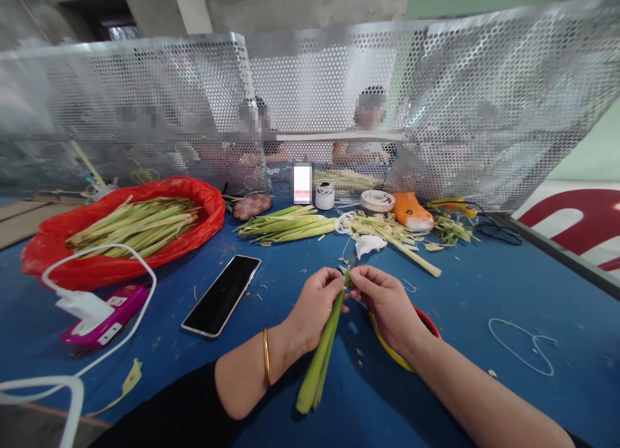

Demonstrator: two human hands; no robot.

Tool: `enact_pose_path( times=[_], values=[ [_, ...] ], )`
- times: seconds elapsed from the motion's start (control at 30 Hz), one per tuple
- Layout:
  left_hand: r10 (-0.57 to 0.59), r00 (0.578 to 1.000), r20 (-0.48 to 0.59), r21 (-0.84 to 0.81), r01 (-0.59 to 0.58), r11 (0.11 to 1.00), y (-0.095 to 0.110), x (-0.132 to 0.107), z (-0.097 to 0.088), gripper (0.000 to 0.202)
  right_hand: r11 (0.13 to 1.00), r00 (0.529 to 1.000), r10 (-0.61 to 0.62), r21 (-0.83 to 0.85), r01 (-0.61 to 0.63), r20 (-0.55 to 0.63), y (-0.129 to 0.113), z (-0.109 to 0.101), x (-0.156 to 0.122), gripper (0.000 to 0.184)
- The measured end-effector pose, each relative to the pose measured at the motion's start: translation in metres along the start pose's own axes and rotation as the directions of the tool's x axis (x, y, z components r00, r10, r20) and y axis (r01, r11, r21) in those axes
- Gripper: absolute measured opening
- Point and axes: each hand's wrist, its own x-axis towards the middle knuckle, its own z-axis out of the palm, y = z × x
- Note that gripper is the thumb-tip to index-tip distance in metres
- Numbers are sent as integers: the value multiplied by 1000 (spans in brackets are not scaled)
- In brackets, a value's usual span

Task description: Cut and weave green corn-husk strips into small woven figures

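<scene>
Both hands meet near the middle of the blue table (465,370). My left hand (317,303) is closed around the narrow upper end of a green leaf bundle (322,361), whose thick end slants down toward me. At that same tip my right hand (382,299) pinches with thumb and forefinger against the bundle. A small dark pointed bit shows between the fingertips; whether a thread is there I cannot tell. Under my right wrist lies a ring-shaped thing with yellow and red edges (387,345), partly hidden by the arm.
A red plastic bag (208,209) of leaf strips stands left, behind a phone (223,296) and a purple power strip (109,315) with a white cable. More leaves (290,225), a tape roll (376,201) and an orange packet (411,210) lie along a perforated metal screen (314,80). People sit beyond it.
</scene>
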Motion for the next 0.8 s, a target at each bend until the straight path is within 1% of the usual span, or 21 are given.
enact_pose_path(
  times=[0.1, 0.2, 0.3, 0.37, 0.47, 0.53, 0.63, 0.7, 0.8],
  values=[
    [-105, 994, -15, -89, 103, 991, 0, 0, 1, 9, 999, 1000, -30, -42, 30, -7, 0, 2, -1, 28],
    [-149, 989, -20, -141, 145, 979, 2, -1, 2, 13, 996, 999, -47, -77, 47, 2, 0, 3, -1, 27],
    [-178, 984, 2, -129, 177, 976, 5, -2, 4, 15, 986, 997, -73, -150, 75, 17, 1, 3, -2, 23],
    [-209, 978, 2, -106, 208, 972, 5, -2, 4, 14, 959, 989, -141, -242, 145, 35, 2, 1, -1, 18],
    [-213, 976, -45, -47, 211, 976, 3, 0, 2, 12, 903, 968, -241, -348, 250, 71, 3, -1, 0, 11],
    [-194, 979, -62, -33, 193, 981, 2, 1, 1, 10, 900, 968, -243, -356, 251, 67, 2, -3, 2, 11],
    [-199, 979, -36, -85, 196, 977, 1, 1, -1, 4, 930, 980, -195, -310, 196, 36, 0, -3, 4, 16],
    [-212, 977, -10, -122, 209, 970, 1, 1, -2, 9, 943, 984, -180, -283, 177, 18, -1, -2, 4, 19],
    [-196, 980, 24, -125, 197, 972, 0, 1, -4, 12, 943, 980, -198, -274, 189, -4, -3, -1, 4, 21]
  ],
)
